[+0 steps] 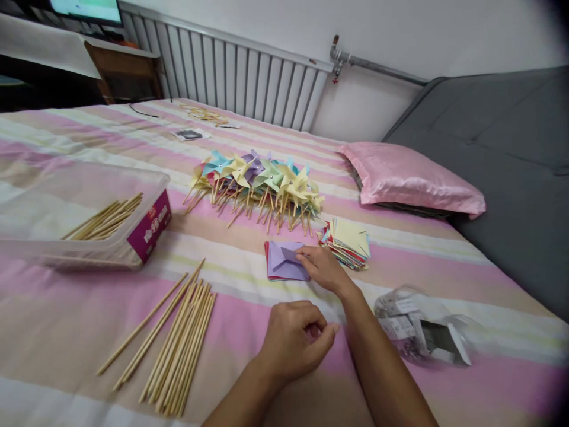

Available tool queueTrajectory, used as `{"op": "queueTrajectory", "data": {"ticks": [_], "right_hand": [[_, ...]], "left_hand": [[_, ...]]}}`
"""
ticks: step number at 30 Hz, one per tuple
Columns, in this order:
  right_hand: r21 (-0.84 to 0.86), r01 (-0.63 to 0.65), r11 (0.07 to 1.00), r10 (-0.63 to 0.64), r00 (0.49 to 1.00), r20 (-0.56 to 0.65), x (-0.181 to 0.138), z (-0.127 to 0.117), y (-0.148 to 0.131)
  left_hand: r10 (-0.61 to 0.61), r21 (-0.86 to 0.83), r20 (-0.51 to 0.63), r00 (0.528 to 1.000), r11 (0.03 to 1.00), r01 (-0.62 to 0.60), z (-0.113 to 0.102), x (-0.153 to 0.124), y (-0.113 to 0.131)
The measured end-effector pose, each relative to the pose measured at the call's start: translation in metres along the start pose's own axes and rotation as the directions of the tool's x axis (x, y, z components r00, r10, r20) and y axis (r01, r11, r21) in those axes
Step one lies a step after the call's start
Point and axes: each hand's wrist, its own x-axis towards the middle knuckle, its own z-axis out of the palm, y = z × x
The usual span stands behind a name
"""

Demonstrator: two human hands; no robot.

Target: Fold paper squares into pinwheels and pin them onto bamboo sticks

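Observation:
My right hand pinches the raised corner of a purple paper square with cut slits. That square lies on top of a small stack with red edges showing beneath. Nearer to me, my left hand hovers over the bedspread with its fingers curled in; what they hold, if anything, is hidden. Just beyond the right hand sits a second pile of cut paper squares, pale yellow on top. Finished paper pinwheels on wooden sticks lie bunched behind the stacks.
Loose wooden sticks lie at the left front. Behind them stands a clear plastic box with more sticks inside. A plastic bag with small boxes is at the right. A pink pillow rests by the grey headboard.

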Motion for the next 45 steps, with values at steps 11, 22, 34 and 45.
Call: {"op": "queueTrajectory", "data": {"ticks": [11,22,34,45], "right_hand": [[0.214,-0.118,0.97,0.198,0.892,-0.406,0.0,-0.006,0.002],[0.336,0.149,0.93,0.047,0.857,-0.513,0.002,-0.016,-0.013],[0.599,0.164,0.784,0.005,0.963,-0.271,-0.004,-0.025,-0.027],[0.531,0.167,0.831,-0.028,0.965,-0.26,-0.006,-0.028,-0.026]], "left_hand": [[-0.191,-0.041,-0.136,0.972,0.981,0.188,-0.003,0.003,-0.002],[-0.675,-0.725,-0.1,0.731,0.553,0.411,-0.015,0.014,-0.018],[-0.606,-0.94,-0.069,0.792,0.306,0.152,-0.048,0.018,-0.007],[-0.666,-0.839,-0.135,0.733,0.47,0.272,-0.041,0.013,-0.023]]}}
